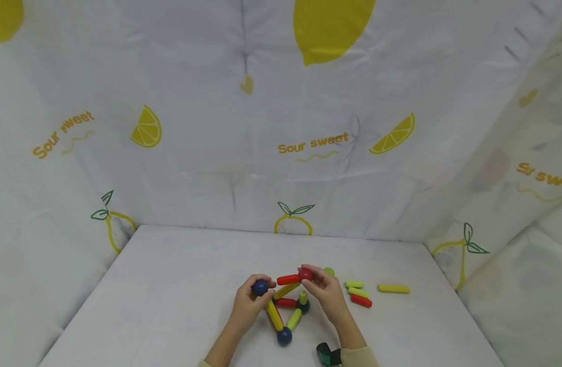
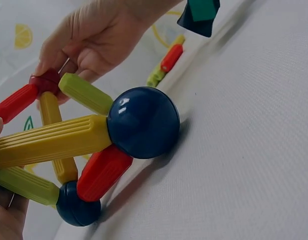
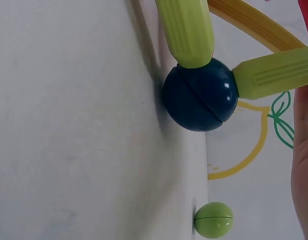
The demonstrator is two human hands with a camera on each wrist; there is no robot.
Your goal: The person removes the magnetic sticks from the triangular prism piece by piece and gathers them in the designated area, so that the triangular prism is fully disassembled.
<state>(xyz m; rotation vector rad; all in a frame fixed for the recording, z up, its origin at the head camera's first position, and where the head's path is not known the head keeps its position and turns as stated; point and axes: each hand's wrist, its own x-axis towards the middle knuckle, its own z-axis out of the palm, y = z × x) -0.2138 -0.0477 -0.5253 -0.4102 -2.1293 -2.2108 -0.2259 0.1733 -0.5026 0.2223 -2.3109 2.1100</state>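
A frame of magnetic rods and balls stands on the table between the two hands. My left hand (image 1: 245, 305) pinches a dark blue ball (image 1: 260, 287) at the frame's upper left. With its thumb and fingers, my right hand (image 1: 327, 295) grips a red ball (image 1: 305, 274), from which a red rod (image 1: 288, 280) points left. Below them, more blue balls (image 1: 284, 336) rest on the table, joined by a long yellow rod (image 1: 274, 315), a green rod (image 1: 294, 319) and red rods. In the left wrist view, the red ball (image 2: 44, 82) meets a yellow rod and a green rod (image 2: 86, 93).
Right of the frame lie loose green rods (image 1: 354, 284), a red rod (image 1: 361, 301) and a yellow rod (image 1: 393, 289). A green ball (image 1: 329, 271) sits behind the right hand. A dark green-and-black piece (image 1: 327, 354) is beside the right wrist. Lemon-print cloth (image 1: 207, 153) hangs behind.
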